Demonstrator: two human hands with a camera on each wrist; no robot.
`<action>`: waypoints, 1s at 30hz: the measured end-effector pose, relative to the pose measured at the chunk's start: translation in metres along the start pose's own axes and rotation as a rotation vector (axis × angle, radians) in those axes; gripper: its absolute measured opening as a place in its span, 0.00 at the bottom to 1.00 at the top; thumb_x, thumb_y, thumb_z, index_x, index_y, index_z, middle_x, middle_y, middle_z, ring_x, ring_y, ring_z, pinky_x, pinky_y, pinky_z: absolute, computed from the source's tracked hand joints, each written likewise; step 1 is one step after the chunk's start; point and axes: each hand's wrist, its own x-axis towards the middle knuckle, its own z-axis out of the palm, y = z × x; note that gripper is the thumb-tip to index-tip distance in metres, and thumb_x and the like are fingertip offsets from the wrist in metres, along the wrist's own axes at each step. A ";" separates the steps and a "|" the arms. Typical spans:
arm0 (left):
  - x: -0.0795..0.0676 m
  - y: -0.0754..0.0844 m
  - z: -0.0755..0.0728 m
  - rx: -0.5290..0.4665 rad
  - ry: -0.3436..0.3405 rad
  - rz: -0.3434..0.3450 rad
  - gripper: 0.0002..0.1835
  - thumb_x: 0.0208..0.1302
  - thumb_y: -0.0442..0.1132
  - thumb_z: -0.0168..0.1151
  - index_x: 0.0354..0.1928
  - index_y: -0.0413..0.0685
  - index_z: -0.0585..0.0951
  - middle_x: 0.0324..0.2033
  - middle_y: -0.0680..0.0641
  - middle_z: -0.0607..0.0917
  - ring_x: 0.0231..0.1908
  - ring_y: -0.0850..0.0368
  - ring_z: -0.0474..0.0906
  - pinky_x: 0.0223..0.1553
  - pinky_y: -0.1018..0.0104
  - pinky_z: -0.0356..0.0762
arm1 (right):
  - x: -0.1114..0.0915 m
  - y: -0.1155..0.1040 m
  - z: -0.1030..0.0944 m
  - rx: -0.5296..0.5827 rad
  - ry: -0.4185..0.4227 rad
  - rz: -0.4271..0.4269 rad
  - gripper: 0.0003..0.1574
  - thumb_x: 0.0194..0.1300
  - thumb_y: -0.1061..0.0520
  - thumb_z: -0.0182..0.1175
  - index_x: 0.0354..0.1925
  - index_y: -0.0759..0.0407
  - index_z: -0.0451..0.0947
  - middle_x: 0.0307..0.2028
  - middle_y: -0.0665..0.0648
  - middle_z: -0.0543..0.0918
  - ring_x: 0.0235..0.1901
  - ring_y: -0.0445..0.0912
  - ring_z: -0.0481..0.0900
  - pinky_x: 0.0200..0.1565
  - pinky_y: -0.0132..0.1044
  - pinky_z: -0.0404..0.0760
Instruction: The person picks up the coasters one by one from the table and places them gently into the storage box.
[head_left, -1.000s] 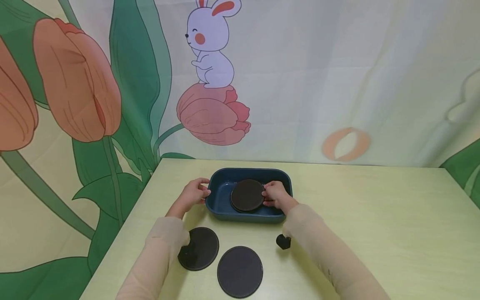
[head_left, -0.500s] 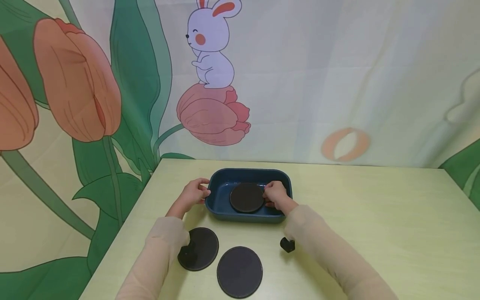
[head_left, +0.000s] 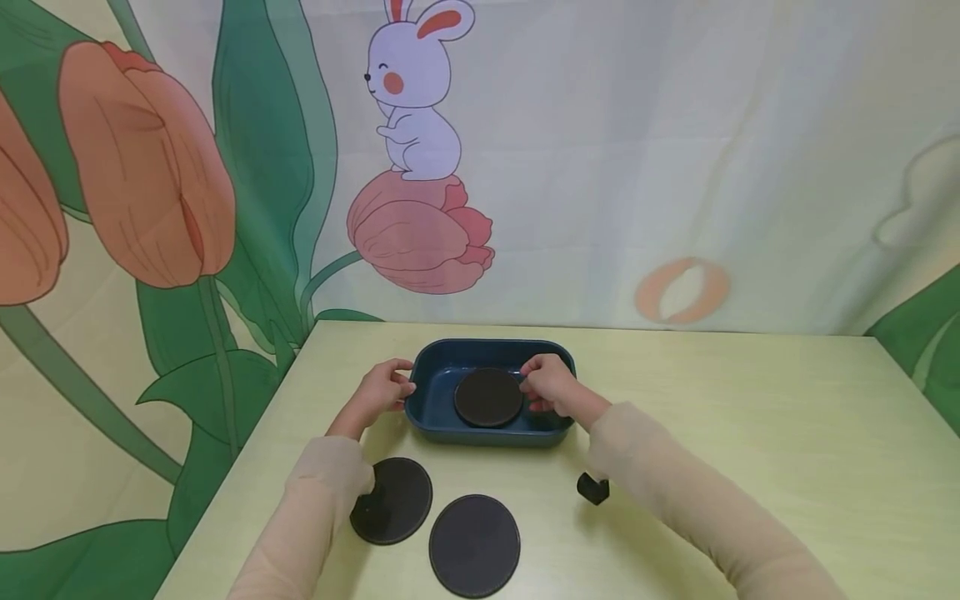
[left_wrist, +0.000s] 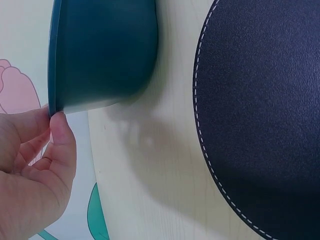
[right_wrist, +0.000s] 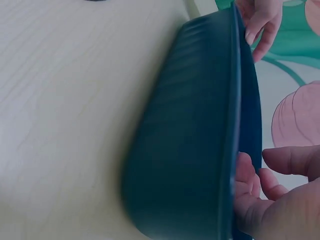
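Observation:
A dark blue rectangular basin (head_left: 442, 429) stands on the table, and a round black coaster (head_left: 489, 398) lies flat inside it. My left hand (head_left: 381, 388) pinches the basin's left rim between thumb and finger, as the left wrist view shows at the hand (left_wrist: 42, 160). Over the right part of the basin is my right hand (head_left: 551, 383), its fingers loosely bent beside the coaster. In the right wrist view that hand (right_wrist: 280, 195) has thumb and fingers apart with nothing between them, partly hidden behind the basin wall (right_wrist: 185, 150).
Two more round black coasters lie in front of the basin: one (head_left: 405, 500) beside the left sleeve, the other (head_left: 475, 546) nearer the front. White stitching edges the coaster (left_wrist: 265, 110) in the left wrist view. A printed curtain (head_left: 570, 167) hangs behind the table.
The coaster in the basin has gone from slightly raised to flat on the bottom. My right hand has let go of it and risen slightly. My left hand stays on the rim.

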 end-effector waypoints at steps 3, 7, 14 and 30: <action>-0.001 0.000 -0.001 0.001 -0.003 0.000 0.22 0.62 0.30 0.51 0.60 0.40 0.65 0.40 0.39 0.74 0.36 0.52 0.74 0.33 0.65 0.78 | -0.005 -0.002 -0.001 -0.025 -0.024 -0.004 0.17 0.58 0.70 0.50 0.48 0.67 0.66 0.27 0.54 0.69 0.22 0.44 0.66 0.21 0.31 0.74; 0.000 -0.001 -0.001 0.003 -0.005 -0.004 0.22 0.62 0.30 0.51 0.60 0.41 0.65 0.41 0.39 0.74 0.36 0.53 0.74 0.34 0.65 0.78 | -0.013 -0.005 -0.002 -0.063 -0.049 -0.020 0.16 0.57 0.69 0.51 0.47 0.66 0.68 0.28 0.54 0.72 0.23 0.44 0.67 0.21 0.31 0.74; -0.001 -0.001 -0.001 0.005 -0.001 -0.008 0.22 0.62 0.31 0.51 0.59 0.41 0.65 0.40 0.40 0.74 0.35 0.54 0.73 0.34 0.65 0.78 | -0.032 -0.010 -0.004 -0.085 -0.130 -0.052 0.15 0.57 0.68 0.53 0.45 0.64 0.69 0.30 0.55 0.72 0.24 0.45 0.68 0.22 0.33 0.75; -0.001 0.001 0.000 0.000 -0.009 -0.006 0.22 0.62 0.30 0.51 0.59 0.40 0.65 0.39 0.40 0.74 0.34 0.54 0.73 0.33 0.65 0.78 | -0.068 -0.004 0.001 -0.089 -0.347 -0.113 0.15 0.56 0.68 0.54 0.44 0.66 0.67 0.27 0.55 0.75 0.27 0.47 0.72 0.25 0.36 0.78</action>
